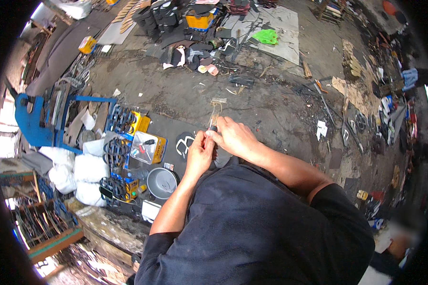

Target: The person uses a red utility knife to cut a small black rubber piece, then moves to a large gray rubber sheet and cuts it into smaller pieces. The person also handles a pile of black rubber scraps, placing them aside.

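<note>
Both of my hands meet in front of my body, fingers closed. My left hand grips a slim reddish, handle-like thing with a dark band near its top; its exact kind is too small to tell. Against its upper end press the thumb and fingers of my right hand, and what they pinch is mostly hidden. A thin pale loop, like cord or wire, shows just beyond the fingertips. Left of my left hand lies a dark sandal with white straps.
At left stand a grey bowl, a yellow box with small items, white sacks and a blue metal frame. Scraps and a green plastic bag lie at the far side. Long tools lie at right.
</note>
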The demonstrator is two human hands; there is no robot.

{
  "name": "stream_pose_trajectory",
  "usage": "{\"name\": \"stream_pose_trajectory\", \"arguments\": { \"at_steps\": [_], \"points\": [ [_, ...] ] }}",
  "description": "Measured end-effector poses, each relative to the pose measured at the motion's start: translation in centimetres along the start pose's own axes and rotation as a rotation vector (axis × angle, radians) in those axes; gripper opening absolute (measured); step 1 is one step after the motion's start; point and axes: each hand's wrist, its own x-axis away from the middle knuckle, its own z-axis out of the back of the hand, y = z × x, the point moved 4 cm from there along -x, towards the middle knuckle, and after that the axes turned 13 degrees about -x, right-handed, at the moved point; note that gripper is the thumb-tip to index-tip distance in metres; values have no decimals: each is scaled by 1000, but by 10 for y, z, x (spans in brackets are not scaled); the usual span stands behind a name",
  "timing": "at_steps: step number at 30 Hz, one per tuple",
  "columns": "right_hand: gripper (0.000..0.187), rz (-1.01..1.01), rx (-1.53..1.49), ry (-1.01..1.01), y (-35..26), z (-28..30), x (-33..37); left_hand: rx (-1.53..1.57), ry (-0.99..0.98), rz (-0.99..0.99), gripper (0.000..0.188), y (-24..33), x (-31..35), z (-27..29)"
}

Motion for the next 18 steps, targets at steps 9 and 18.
{"name": "stream_pose_trajectory", "arguments": {
  "at_steps": [9,18],
  "points": [
    [51,-92,-15,44,-7,-9,-16,166,-192,-29,17,-9,-25,16],
    [47,-263,48,134,-14,-12,-16,177,-343,-60,17,-26,-46,17]
  ]
}}
